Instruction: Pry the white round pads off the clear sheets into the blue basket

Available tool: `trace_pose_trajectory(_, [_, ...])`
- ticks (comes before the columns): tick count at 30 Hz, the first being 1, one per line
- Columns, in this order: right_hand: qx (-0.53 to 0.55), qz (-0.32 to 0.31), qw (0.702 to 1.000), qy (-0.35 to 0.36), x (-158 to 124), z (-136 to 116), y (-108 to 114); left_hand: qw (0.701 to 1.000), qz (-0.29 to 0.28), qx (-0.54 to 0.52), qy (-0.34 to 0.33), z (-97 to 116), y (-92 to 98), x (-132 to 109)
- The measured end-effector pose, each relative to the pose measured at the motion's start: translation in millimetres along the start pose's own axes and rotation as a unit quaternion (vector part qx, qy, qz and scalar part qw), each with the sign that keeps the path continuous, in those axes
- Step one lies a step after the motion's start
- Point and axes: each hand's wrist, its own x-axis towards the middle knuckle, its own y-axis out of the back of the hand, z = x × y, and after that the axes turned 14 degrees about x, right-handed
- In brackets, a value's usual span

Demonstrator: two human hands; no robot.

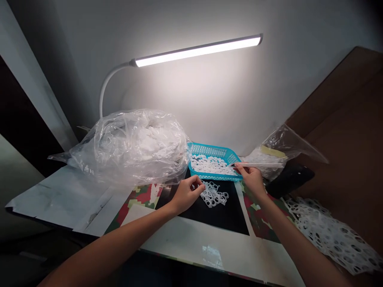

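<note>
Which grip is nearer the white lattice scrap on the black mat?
Left. The left hand is at the scrap's left end; the right hand, holding a thin tool, is farther off to its right.

**Small piecework bench, home or workshop unclear**

One-person handwork station set against a plain wall. Light comes from a desk-type gooseneck LED lamp. Tabletop is covered with pale sheets and camo-print paper. Bulk stock sits in a large clear bag, with a smaller bag on the right. Blue plastic basket holds small white plastic pieces. Punched white scrap sheet lies on a brown board. Improvised setup for sorting small parts by hand. Can't tell whether it's a home or a workshop.
</note>
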Motion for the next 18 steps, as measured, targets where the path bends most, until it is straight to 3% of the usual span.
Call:
trace_pose_trajectory(6, [-0.001, -0.037, 0.999, -0.008, -9, -16, -2, 1.0, 0.017, -0.002, -0.008, 1, 2.8, 2])
trace_pose_trajectory(9, [0.018, -0.151, 0.987, -0.044, -29, -29, -11, 0.999, 0.034, -0.006, -0.014, 1, 6.0, 5])
trace_pose_trajectory(11, [0.027, -0.251, 0.964, -0.089, -47, -32, -18, 0.999, 0.043, -0.008, -0.018, 1, 7.7, 6])
trace_pose_trajectory(13, [0.029, -0.309, 0.943, -0.124, -62, -28, -24, 0.999, 0.047, -0.008, -0.021, 0, 8.4, 7])
trace_pose_trajectory(15, [0.031, -0.313, 0.938, -0.143, -72, -22, -26, 0.999, 0.048, -0.004, -0.025, 0, 8.5, 7])
trace_pose_trajectory(18, [0.038, -0.264, 0.952, -0.149, -75, -18, -17, 0.998, 0.047, 0.004, -0.03, -1, 8.7, 6])
